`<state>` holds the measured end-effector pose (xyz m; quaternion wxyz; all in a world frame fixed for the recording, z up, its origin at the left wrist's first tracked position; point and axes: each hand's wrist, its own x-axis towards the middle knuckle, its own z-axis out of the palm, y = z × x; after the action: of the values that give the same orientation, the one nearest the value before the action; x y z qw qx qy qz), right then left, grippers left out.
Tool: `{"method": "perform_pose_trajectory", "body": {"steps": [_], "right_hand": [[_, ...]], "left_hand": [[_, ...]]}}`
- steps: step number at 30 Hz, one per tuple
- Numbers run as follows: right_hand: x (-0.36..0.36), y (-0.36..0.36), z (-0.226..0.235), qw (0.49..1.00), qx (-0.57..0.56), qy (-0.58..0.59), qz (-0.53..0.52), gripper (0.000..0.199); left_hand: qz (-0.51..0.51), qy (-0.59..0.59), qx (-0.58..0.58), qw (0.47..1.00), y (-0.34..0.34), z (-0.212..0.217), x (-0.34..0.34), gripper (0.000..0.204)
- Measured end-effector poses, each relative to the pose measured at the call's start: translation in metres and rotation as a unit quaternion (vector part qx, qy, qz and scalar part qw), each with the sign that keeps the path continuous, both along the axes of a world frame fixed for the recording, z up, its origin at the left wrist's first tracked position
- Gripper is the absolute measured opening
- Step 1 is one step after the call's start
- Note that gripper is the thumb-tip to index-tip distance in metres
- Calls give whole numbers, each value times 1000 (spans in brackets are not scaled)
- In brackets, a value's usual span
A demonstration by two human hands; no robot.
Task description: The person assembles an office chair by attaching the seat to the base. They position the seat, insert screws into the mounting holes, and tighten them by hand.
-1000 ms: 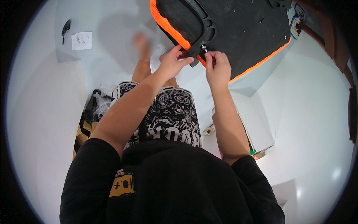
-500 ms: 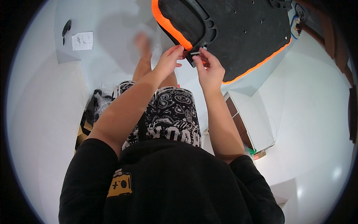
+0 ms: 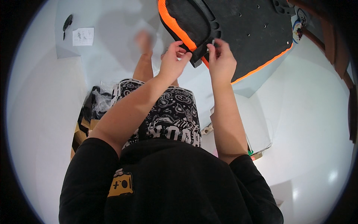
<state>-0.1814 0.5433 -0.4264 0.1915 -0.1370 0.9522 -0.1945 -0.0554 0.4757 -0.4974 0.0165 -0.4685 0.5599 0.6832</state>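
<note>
The grip of the right hand (image 3: 222, 63) is closed, thumb against fingers, on a small metal piece (image 3: 213, 42) that is mostly hidden. To its left, the left hand (image 3: 173, 61) has thumb and fingers curved at the near end of a curved black bracket (image 3: 214, 25); I cannot tell whether that grip is clamped or merely resting there. The metal piece is just beside this same end of the bracket. The bracket lies along the left part of a black panel (image 3: 253, 48), at the far side of the scene, with 4 small round holes visible and bright orange edging (image 3: 171, 26). A 2nd black bracket (image 3: 283, 7) sits at the panel's far right.

Nearer are patterned black-and-white shorts (image 3: 177, 102), then a black shirt (image 3: 179, 179). Beyond the shorts, far left, is a bare lower leg (image 3: 143, 69). Farther left lie a white sheet of paper (image 3: 83, 36) and a small dark object (image 3: 67, 23). Clear plastic wrapping (image 3: 102, 100) lies left of the shorts, above cardboard (image 3: 78, 136).
</note>
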Motion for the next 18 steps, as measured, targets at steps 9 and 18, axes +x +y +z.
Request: {"method": "perform_pose_trajectory", "body": {"steps": [9, 18], "right_hand": [[-4, 17, -12, 965, -99, -142, -196, 16], [2, 29, -3, 993, -44, -70, -88, 14]], "left_hand": [[-251, 54, -386, 886, -11, 43, -49, 32], [-290, 76, -419, 857, -15, 23, -62, 13]]}}
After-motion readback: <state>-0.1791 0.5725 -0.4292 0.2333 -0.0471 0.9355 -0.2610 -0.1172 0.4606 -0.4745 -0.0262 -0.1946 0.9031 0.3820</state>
